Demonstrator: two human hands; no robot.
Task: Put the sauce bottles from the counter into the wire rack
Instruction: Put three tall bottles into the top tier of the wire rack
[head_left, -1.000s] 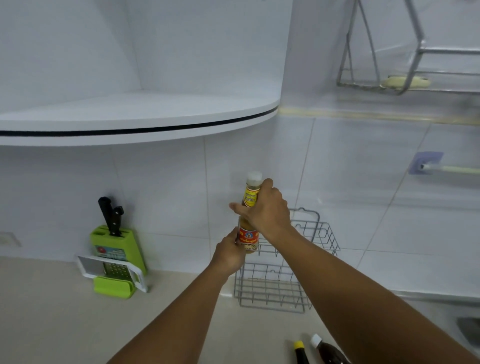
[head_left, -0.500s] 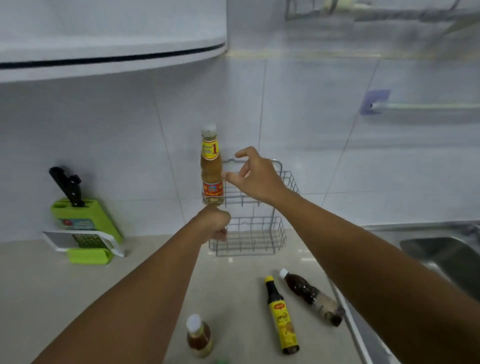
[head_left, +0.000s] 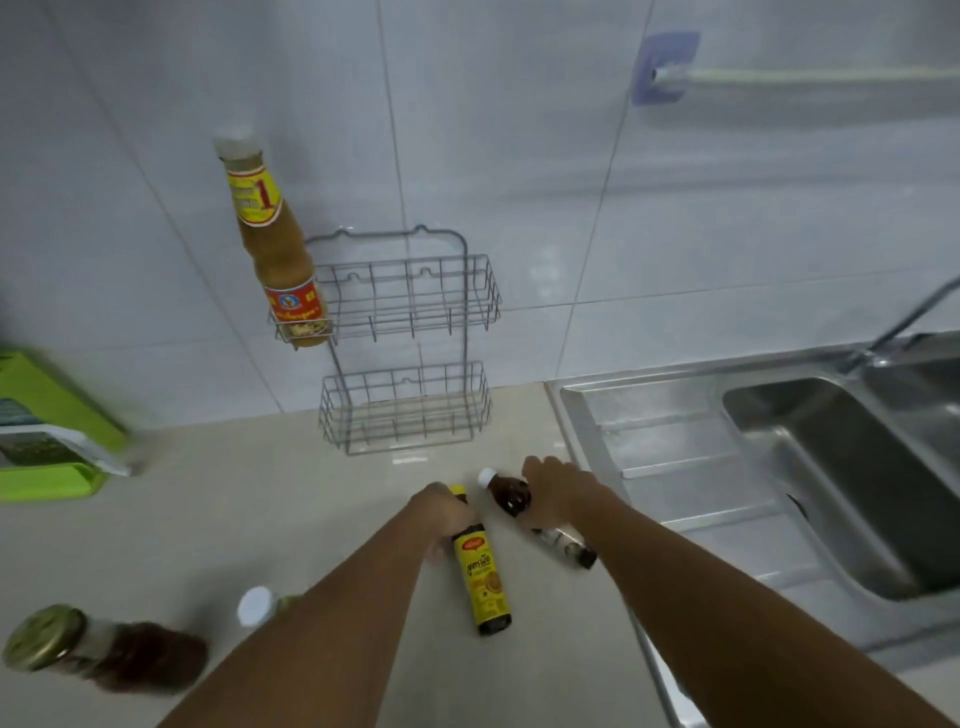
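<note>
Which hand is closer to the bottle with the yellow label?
Left. The left hand is on the neck of the yellow-label bottle. The right hand is off to its right, on the brown bottle.

The tall orange sauce bottle (head_left: 275, 244) standing in the left end of the wire rack's (head_left: 410, 312) upper basket bears a large red "1" on its neck label. Its lower red label, and the yellow-labelled bottle's (head_left: 480, 569) red logo and script, cannot be read.
</note>
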